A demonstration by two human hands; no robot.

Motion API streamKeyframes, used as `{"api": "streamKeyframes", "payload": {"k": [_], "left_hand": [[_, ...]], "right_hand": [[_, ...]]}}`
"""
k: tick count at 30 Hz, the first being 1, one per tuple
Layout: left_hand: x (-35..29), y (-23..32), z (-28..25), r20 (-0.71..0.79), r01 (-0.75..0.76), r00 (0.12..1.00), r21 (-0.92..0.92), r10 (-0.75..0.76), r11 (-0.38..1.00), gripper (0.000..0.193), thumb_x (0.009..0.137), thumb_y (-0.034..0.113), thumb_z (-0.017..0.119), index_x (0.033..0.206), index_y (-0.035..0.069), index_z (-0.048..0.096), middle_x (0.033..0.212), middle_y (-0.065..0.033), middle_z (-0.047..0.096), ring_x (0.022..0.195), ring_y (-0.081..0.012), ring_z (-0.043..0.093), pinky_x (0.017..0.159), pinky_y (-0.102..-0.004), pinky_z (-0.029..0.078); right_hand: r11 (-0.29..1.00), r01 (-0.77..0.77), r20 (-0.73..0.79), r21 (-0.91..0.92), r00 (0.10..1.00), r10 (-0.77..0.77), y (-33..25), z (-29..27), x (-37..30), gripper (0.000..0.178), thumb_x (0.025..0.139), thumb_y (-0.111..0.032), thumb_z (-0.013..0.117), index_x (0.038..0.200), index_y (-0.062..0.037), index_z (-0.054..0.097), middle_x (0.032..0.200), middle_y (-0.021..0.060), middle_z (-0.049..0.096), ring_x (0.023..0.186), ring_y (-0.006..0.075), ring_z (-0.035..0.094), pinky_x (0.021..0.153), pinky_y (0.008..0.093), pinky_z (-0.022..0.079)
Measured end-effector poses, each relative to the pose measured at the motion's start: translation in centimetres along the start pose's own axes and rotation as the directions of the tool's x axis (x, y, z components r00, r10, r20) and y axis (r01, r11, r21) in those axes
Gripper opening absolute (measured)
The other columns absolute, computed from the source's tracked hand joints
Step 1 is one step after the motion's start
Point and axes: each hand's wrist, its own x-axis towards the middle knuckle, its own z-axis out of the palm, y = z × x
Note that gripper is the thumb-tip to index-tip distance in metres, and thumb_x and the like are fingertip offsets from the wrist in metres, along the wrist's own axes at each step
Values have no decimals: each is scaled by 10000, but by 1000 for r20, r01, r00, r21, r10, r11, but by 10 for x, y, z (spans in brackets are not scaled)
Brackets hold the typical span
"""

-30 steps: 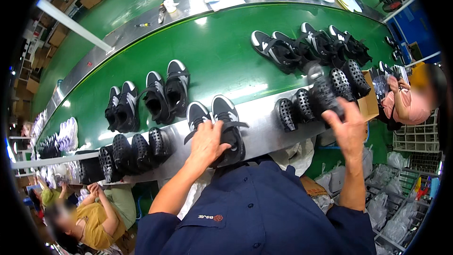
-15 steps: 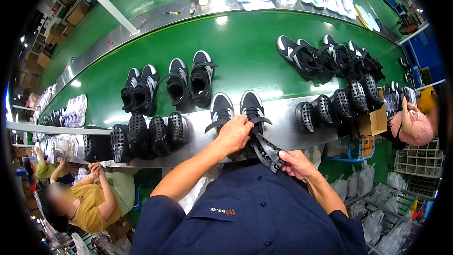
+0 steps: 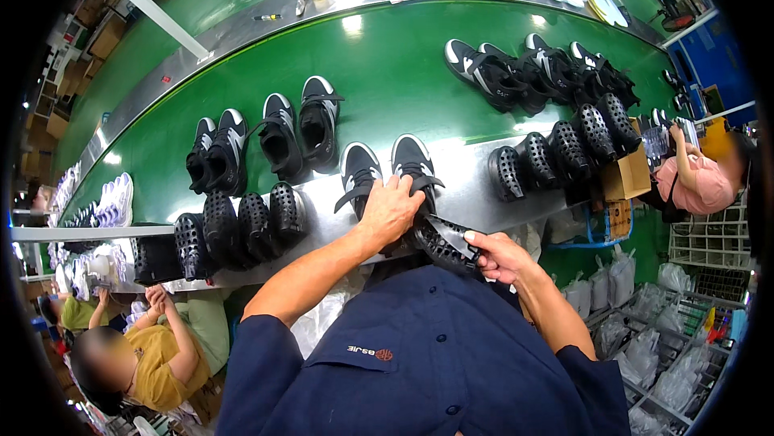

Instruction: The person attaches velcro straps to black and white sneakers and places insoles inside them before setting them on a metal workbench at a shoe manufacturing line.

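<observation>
A pair of black-and-grey sneakers stands in front of me at the bench edge, toes pointing away: the left sneaker (image 3: 359, 163) and the right sneaker (image 3: 413, 158). Over the opening of the right sneaker, my left hand (image 3: 392, 208) is closed with bent fingers at its tongue and strap. My right hand (image 3: 504, 257) pinches the near end of a black perforated plastic shoe form (image 3: 442, 244) between thumb and fingers. The form's far end reaches the sneaker's heel opening, partly hidden by my left hand; how deep it sits I cannot tell.
More black perforated forms stand in rows left (image 3: 258, 226) and right (image 3: 538, 160) along the metal ledge (image 3: 476, 218). Finished-looking black sneakers (image 3: 314, 125) lie on the green belt (image 3: 379, 65). A cardboard box (image 3: 625, 174) hangs right. Co-workers (image 3: 165, 355) sit at both sides.
My view has shifted, so the bench things sit further left and higher. The form in my right hand has turned, showing more of its perforated side. My left hand stays at the sneaker.
</observation>
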Motion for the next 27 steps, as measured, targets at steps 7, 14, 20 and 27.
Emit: {"api": "streamKeyframes", "payload": {"k": [7,14,20,27], "left_hand": [[6,-13,22,-193,8,977,-406,-94,914,183,791,145,751,901,-1,729,1195,-149,624,1090,-374,600,954,-456,516],[40,-28,27,55,130,991,-654,-125,745,276,877,163,633,1045,-54,660,1011,-230,660,966,-395,643,888,-465,517],[30,-34,39,-34,127,974,-737,-224,664,293,885,166,644,1121,-3,681,952,-208,691,880,-340,676,806,-411,540],[40,-16,32,8,171,972,-710,-235,683,380,847,154,675,1193,-6,675,925,-171,683,904,-281,705,835,-371,557]], "right_hand": [[999,-49,0,14,999,49,-11,-7,9,416,970,-405,756,922,0,675,643,51,613,404,68,388,332,248,296],[-89,36,95,-995,516,-851,4,68,94,401,917,-396,748,921,-1,682,855,197,711,741,372,721,663,453,585],[-105,172,186,-979,565,-804,-2,74,75,445,883,-297,776,1133,20,590,1107,221,651,1043,380,655,841,468,578],[106,199,38,-974,610,-792,-10,25,131,416,823,-153,746,1153,28,568,1009,275,695,941,482,687,836,538,559]]}}
